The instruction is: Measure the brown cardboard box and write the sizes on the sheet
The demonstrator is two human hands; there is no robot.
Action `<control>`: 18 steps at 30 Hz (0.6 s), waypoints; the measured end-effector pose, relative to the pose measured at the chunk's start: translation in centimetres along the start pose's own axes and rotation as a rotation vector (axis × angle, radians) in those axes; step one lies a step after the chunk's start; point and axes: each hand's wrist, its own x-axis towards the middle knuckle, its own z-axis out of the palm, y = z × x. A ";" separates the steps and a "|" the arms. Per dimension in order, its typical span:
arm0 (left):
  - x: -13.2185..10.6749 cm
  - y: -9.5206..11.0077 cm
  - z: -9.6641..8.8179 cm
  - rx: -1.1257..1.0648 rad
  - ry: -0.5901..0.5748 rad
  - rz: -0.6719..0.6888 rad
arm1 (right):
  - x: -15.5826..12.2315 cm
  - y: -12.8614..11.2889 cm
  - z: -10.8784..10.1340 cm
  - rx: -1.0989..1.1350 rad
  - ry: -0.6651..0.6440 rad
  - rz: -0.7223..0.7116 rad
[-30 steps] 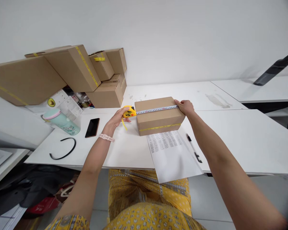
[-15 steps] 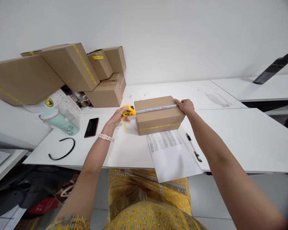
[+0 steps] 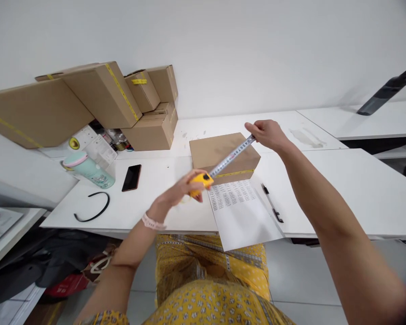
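My left hand [image 3: 184, 187] is closed around the yellow case of a tape measure [image 3: 203, 180]. Its blade runs out up and to the right, over the front of a cardboard box [image 3: 219, 151]. Between thumb and fingers, my right hand [image 3: 267, 134] pinches the blade's far end, above the box's right corner. The box lies on the white table with yellow tape along its front side. A printed sheet [image 3: 246, 221] extends from the box's front over the table edge, and a black-and-clear pen [image 3: 272, 203] lies to its right.
Stacked cardboard boxes [image 3: 149, 131] stand at the back left. Near them are a mint-green bottle [image 3: 91, 169], a black phone [image 3: 131, 178] and a black headband [image 3: 104, 207]. A dark bottle [image 3: 387, 92] leans on the far right table.
The tape measure has come off the box top. My left hand brought the case forward and right, while my right hand raised the blade's end; the blade now slants.
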 end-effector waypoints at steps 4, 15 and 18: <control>-2.2 -4.8 5.2 -0.245 -0.173 -0.059 | -3.2 -3.5 -0.1 -0.012 -0.238 -0.192; 1.0 -4.2 6.7 -0.432 0.140 -0.023 | -6.6 5.4 4.9 0.105 0.117 0.116; 2.7 -3.3 7.4 -0.432 0.200 -0.015 | -8.3 5.2 5.8 0.133 0.079 0.118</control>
